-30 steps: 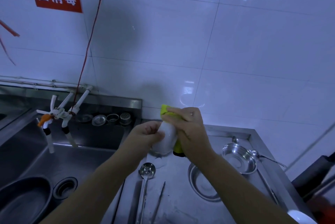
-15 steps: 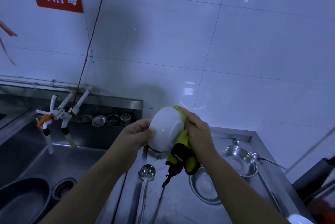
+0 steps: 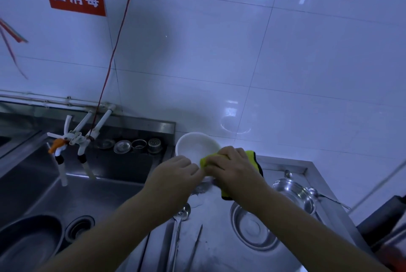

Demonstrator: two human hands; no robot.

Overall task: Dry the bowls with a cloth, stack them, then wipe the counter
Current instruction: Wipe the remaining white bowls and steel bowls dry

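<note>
A white bowl (image 3: 194,146) is held above the steel counter (image 3: 219,254), its opening tilted towards me. My left hand (image 3: 175,172) grips its near rim from the left. My right hand (image 3: 230,169) grips a yellow-green cloth with black trim (image 3: 252,158) and presses it onto the bowl's right rim. The lower part of the bowl is hidden behind both hands.
Two steel bowls (image 3: 252,227) (image 3: 294,194) sit on the counter at right. A ladle (image 3: 181,216) and tongs (image 3: 195,245) lie near the front. The sink (image 3: 44,194) with taps (image 3: 72,139) is at left, a dark basin (image 3: 24,241) inside it.
The bowl has turned from bottom-up to opening towards me. My right hand has brought the cloth from the outside onto the rim, and the hanging cloth end is now gathered.
</note>
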